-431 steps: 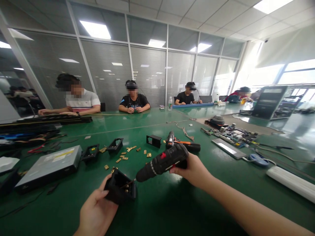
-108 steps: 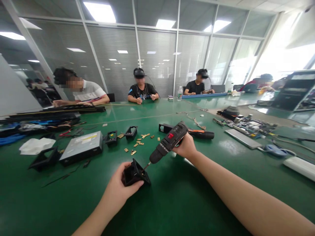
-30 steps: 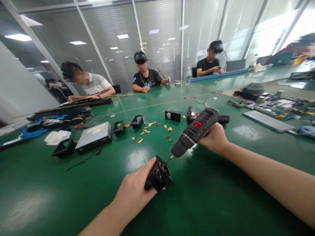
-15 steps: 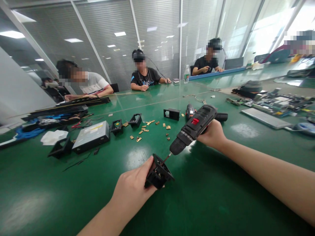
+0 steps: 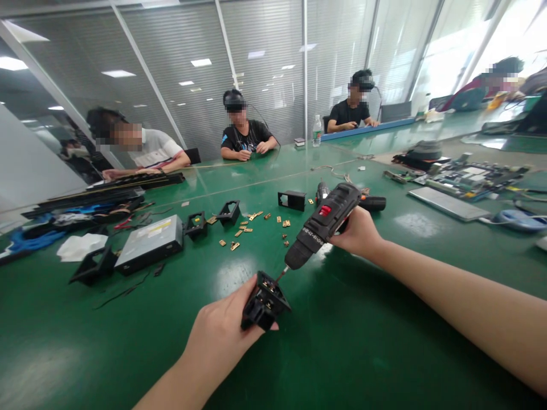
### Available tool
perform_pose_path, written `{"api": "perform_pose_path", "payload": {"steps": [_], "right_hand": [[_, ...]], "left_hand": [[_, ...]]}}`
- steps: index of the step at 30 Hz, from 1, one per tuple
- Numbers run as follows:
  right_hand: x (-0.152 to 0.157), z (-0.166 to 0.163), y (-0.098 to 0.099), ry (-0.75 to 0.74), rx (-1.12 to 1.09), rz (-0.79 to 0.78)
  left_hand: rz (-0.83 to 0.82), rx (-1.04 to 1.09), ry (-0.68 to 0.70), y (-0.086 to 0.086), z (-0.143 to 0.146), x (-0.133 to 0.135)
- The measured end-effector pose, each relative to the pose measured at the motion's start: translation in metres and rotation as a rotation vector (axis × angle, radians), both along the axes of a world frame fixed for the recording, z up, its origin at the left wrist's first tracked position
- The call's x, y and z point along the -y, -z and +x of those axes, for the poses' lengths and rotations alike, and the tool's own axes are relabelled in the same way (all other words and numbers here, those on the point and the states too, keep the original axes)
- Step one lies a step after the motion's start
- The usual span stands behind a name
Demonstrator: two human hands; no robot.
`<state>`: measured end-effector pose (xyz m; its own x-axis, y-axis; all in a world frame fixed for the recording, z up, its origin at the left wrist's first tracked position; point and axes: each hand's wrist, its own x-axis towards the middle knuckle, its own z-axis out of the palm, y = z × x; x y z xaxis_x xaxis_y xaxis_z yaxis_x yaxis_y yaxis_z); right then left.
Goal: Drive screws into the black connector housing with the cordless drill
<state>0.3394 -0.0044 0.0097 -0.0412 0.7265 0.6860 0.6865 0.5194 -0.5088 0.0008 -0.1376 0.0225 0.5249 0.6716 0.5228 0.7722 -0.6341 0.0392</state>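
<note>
above a green table [image 5: 342,353], a black power drill [image 5: 322,222] sits in your right hand [image 5: 359,230], curled round its grip; your left hand [image 5: 226,319] pinches a small black housing [image 5: 262,310] just below. ideally, aim the thin bit [image 5: 282,274] straight at the brass-coloured fittings [image 5: 268,304] inside, left fingers clear of its tip.
</note>
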Motion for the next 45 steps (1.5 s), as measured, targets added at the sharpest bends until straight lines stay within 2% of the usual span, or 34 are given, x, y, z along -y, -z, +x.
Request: {"api": "perform_pose_path", "payload": {"steps": [12, 33, 45], "right_hand": [[0.0004, -0.0026, -0.0012, -0.048, -0.059, 0.044], [-0.0015, -0.0041, -0.0065, -0.009, 0.002, -0.08], [-0.0032, -0.0035, -0.0071, -0.028, 0.042, -0.089]], "left_hand": [[0.021, -0.002, 0.015, -0.0005, -0.0007, -0.0026], [0.008, -0.023, 0.007, -0.001, -0.0015, -0.0007], [-0.019, 0.026, 0.025, 0.0013, -0.0004, 0.0003]]}}
